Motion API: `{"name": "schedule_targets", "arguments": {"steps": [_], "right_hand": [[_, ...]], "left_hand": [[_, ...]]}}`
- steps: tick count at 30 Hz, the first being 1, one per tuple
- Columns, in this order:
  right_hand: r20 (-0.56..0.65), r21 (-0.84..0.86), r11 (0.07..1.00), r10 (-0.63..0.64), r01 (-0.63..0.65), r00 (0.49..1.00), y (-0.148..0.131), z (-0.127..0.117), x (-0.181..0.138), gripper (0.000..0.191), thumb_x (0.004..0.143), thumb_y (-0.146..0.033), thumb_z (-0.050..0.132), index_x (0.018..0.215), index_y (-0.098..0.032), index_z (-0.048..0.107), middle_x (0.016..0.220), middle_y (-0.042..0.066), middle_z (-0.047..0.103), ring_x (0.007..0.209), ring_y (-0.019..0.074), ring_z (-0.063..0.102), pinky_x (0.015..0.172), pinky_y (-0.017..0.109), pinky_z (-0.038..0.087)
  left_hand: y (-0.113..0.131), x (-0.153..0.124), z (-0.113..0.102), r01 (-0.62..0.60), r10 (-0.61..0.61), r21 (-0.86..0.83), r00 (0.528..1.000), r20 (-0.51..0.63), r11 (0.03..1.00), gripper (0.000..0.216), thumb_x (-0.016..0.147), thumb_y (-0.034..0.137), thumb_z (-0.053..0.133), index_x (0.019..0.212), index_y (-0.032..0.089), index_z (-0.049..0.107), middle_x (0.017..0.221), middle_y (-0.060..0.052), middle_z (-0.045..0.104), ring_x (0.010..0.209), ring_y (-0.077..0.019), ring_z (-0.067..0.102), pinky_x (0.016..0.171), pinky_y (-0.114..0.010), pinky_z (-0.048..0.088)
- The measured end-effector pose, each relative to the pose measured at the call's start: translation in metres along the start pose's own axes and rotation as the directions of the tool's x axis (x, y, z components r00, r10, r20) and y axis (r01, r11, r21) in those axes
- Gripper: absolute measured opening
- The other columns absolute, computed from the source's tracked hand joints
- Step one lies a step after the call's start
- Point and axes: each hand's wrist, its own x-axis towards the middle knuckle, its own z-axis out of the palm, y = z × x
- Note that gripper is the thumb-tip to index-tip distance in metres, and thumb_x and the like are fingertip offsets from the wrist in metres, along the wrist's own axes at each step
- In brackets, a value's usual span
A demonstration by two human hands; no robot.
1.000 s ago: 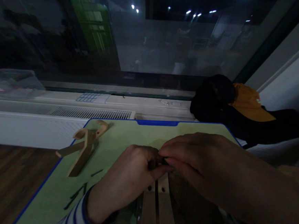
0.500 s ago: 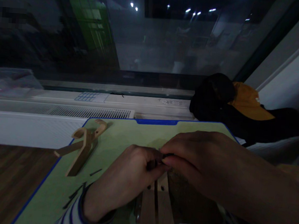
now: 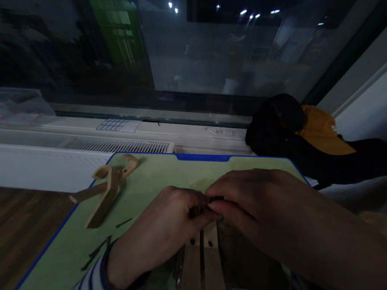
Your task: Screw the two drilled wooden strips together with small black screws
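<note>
My left hand (image 3: 169, 223) is closed in a pinch over the far end of two pale wooden strips (image 3: 192, 270) that lie side by side, each with a dark hole. What its fingertips hold is hidden. From the right, my right hand (image 3: 259, 204) meets it, thumb and forefinger pinched on a small dark piece (image 3: 216, 199), too covered to name. The fingertips of both hands touch or nearly touch. Left of my hands lie a dark screw (image 3: 124, 222) and a few more dark screws (image 3: 96, 251) by my striped sleeve.
A wooden piece with curved hooks (image 3: 109, 196) rests on the left of the green, blue-edged table (image 3: 164, 169). Beyond stand a white radiator (image 3: 44, 164) and a windowsill with a plastic bag (image 3: 15, 106). An orange-and-black cap (image 3: 325, 131) sits on dark cloth at the right.
Both hands keep their pinch at the strips' far end. My fingertips have shifted very slightly; the objects on the table stay where they were.
</note>
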Motion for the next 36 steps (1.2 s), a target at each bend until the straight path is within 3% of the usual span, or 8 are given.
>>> {"name": "schedule_targets", "arguments": {"steps": [5, 10, 16, 25, 29, 32, 36], "right_hand": [[-0.009, -0.012, 1.000, 0.000, 0.000, 1.000, 0.002, 0.001, -0.001, 0.014, 0.088, -0.029, 0.048, 0.092, -0.028, 0.062, 0.081, -0.007, 0.066, 0.069, 0.0128, 0.060, 0.064, 0.030, 0.043], [-0.026, -0.037, 0.999, -0.004, 0.003, 1.000, 0.002, 0.000, -0.002, 0.014, 0.088, -0.028, 0.049, 0.095, -0.029, 0.061, 0.084, -0.006, 0.067, 0.071, 0.0136, 0.061, 0.064, 0.030, 0.044], [-0.032, -0.097, 0.994, -0.051, 0.048, 0.998, -0.001, 0.002, -0.003, 0.016, 0.086, -0.027, 0.051, 0.098, -0.026, 0.061, 0.088, -0.001, 0.067, 0.070, 0.0160, 0.061, 0.068, 0.033, 0.045], [-0.024, -0.085, 0.996, -0.027, 0.025, 0.999, -0.001, 0.000, -0.005, 0.018, 0.085, -0.026, 0.053, 0.101, -0.028, 0.060, 0.093, -0.003, 0.066, 0.075, 0.0160, 0.061, 0.072, 0.034, 0.045], [0.003, -0.085, 0.996, -0.025, 0.025, 1.000, -0.001, 0.001, -0.003, 0.017, 0.086, -0.026, 0.051, 0.102, -0.028, 0.059, 0.096, -0.004, 0.065, 0.080, 0.0165, 0.060, 0.075, 0.036, 0.045], [0.000, -0.067, 0.998, -0.011, 0.011, 1.000, -0.002, 0.002, -0.004, 0.015, 0.087, -0.026, 0.051, 0.099, -0.029, 0.059, 0.094, -0.006, 0.066, 0.078, 0.0154, 0.061, 0.071, 0.034, 0.046], [-0.013, -0.030, 0.999, 0.011, -0.011, 1.000, 0.000, 0.003, -0.004, 0.010, 0.086, -0.028, 0.052, 0.093, -0.029, 0.060, 0.086, -0.007, 0.065, 0.072, 0.0140, 0.060, 0.066, 0.032, 0.045]], "left_hand": [[-0.003, -0.008, -0.012, 0.017, -0.019, 0.010, 0.991, 0.130, 1.000, 0.014, 0.081, 0.027, 0.057, 0.082, 0.022, 0.070, 0.075, 0.002, 0.072, 0.064, -0.0143, 0.064, 0.057, -0.023, 0.038], [0.003, -0.029, -0.019, 0.050, -0.035, -0.028, 0.914, 0.403, 0.998, 0.018, 0.072, 0.018, 0.066, 0.084, 0.031, 0.070, 0.080, 0.009, 0.072, 0.068, -0.0119, 0.065, 0.056, -0.018, 0.039], [0.020, -0.028, -0.012, -0.011, 0.063, -0.106, 0.863, 0.501, 0.994, 0.017, 0.074, 0.020, 0.065, 0.083, 0.033, 0.073, 0.074, 0.005, 0.073, 0.065, -0.0147, 0.066, 0.057, -0.020, 0.043], [0.021, -0.025, -0.008, -0.038, 0.101, -0.135, 0.858, 0.504, 0.990, 0.011, 0.077, 0.025, 0.064, 0.079, 0.031, 0.073, 0.076, 0.004, 0.073, 0.070, -0.0151, 0.066, 0.061, -0.021, 0.044], [0.019, -0.026, -0.013, -0.008, 0.046, -0.080, 0.873, 0.486, 0.997, 0.011, 0.073, 0.024, 0.067, 0.081, 0.030, 0.072, 0.078, 0.005, 0.072, 0.071, -0.0147, 0.066, 0.059, -0.020, 0.043], [0.010, -0.024, -0.016, 0.008, 0.002, -0.023, 0.926, 0.376, 1.000, 0.012, 0.074, 0.023, 0.066, 0.083, 0.030, 0.070, 0.080, 0.006, 0.071, 0.068, -0.0128, 0.064, 0.057, -0.019, 0.041], [-0.002, -0.014, -0.017, 0.042, -0.043, 0.012, 0.993, 0.108, 0.999, 0.013, 0.081, 0.024, 0.057, 0.085, 0.027, 0.069, 0.078, 0.005, 0.071, 0.064, -0.0122, 0.062, 0.059, -0.020, 0.041]]}}
